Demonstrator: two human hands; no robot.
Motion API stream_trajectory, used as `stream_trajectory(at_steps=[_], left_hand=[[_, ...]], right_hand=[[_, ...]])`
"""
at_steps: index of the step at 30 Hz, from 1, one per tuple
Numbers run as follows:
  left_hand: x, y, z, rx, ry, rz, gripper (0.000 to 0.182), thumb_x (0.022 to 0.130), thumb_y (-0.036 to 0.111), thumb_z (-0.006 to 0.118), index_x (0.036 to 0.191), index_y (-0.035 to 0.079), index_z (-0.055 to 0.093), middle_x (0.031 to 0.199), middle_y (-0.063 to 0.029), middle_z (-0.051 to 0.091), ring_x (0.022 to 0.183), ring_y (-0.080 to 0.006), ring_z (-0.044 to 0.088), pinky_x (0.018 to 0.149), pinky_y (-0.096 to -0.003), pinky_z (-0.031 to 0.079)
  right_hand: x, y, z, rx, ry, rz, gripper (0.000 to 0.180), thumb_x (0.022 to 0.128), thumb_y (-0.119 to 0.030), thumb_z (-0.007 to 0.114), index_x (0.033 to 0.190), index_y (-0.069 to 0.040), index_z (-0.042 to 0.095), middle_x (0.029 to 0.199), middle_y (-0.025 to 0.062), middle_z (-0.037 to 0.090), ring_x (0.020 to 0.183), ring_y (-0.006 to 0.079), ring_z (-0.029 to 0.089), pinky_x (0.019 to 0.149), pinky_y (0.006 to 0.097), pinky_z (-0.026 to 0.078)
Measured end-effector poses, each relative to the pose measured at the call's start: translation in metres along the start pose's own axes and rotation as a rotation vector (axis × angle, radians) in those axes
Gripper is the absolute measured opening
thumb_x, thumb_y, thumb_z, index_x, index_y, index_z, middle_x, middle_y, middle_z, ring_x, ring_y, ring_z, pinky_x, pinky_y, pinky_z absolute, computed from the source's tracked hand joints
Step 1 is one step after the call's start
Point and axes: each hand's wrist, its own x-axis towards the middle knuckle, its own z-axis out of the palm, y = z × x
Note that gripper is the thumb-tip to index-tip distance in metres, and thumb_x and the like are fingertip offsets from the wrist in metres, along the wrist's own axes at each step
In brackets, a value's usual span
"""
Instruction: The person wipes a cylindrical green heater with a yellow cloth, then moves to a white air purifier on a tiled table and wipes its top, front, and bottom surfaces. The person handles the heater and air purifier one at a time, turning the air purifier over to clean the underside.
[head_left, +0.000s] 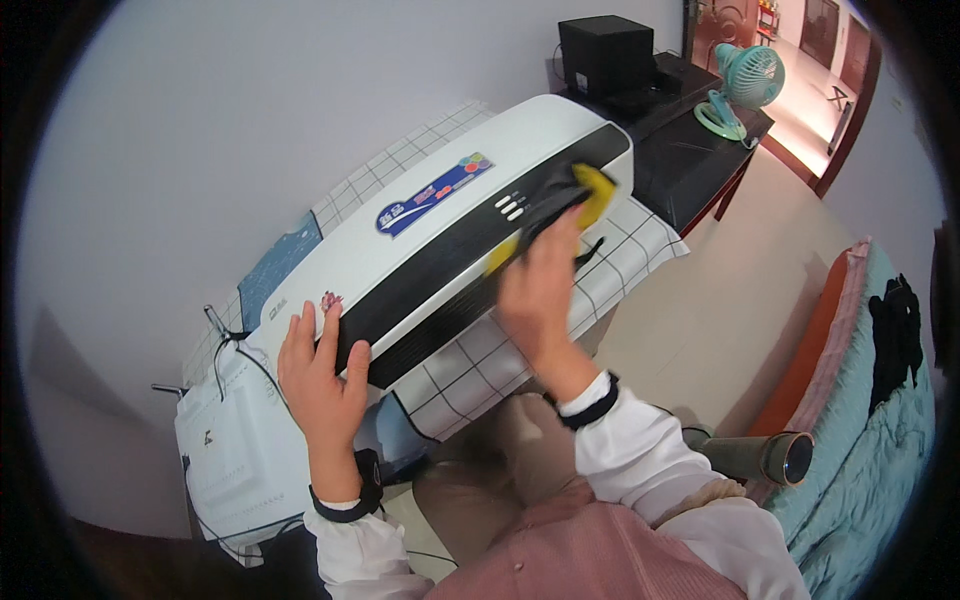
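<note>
A long white electric appliance (450, 150) with a black front band lies in front of me. It has three white buttons (510, 206), a slatted vent (442, 322) and a blue sticker bearing writing. My left hand (322, 375) rests spread over its near left end, fingertips on the white casing and the band. In my right hand (540, 289) is a black and yellow cloth (596, 195), pressed against the band and lower edge near the right end. The cloth and that hand are blurred, and part of the cloth is hidden under the fingers.
A checked tablecloth (465, 367) lies beneath the appliance. To the left is a white device (240, 450) with antennas and cables. Beyond the right end, a dark table (690, 165) bears a black box (607, 56) and a green fan (750, 79). Bedding (862, 465) lies at right.
</note>
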Motion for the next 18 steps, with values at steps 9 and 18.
stream_trajectory(at_steps=[9, 18], left_hand=[[-0.003, -0.015, 0.002, -0.222, -0.009, -0.079, 0.050, 0.112, 0.030, 0.044, 0.142, -0.006, 0.061, 0.152, -0.0220, 0.059, 0.142, -0.0431, 0.052, 0.119, -0.0535, 0.036], [-0.005, -0.006, -0.004, -0.348, 0.036, -0.197, 0.055, 0.111, 0.038, 0.049, 0.150, 0.000, 0.053, 0.144, -0.0238, 0.064, 0.138, -0.0397, 0.057, 0.124, -0.0527, 0.032]], right_hand=[[-0.039, -0.139, -0.008, 0.428, -0.370, -0.577, 0.034, 0.087, -0.015, 0.061, 0.111, 0.008, 0.069, 0.133, 0.0273, 0.066, 0.141, 0.0408, 0.055, 0.120, 0.0580, 0.038], [0.076, -0.045, -0.031, -0.195, -0.410, -0.420, 0.031, 0.093, -0.023, 0.066, 0.115, -0.002, 0.072, 0.130, 0.0201, 0.069, 0.135, 0.0402, 0.057, 0.113, 0.0570, 0.040]])
